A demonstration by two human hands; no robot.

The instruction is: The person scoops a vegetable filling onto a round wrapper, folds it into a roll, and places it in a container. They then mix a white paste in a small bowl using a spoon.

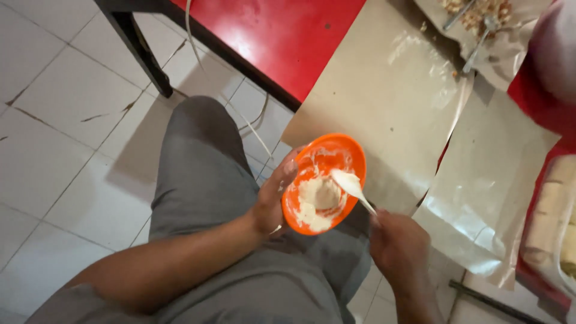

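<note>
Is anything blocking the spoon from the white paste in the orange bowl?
Nothing visible. The right hand holds the white spoon with its tip already in the white paste. The left hand grips the orange bowl by its rim, beside the paste.

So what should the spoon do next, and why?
Probably scrape down the side of the bowl. The left hand tilts it, white paste clings to the orange wall, and the spoon in the right hand is already in the heap.
</note>
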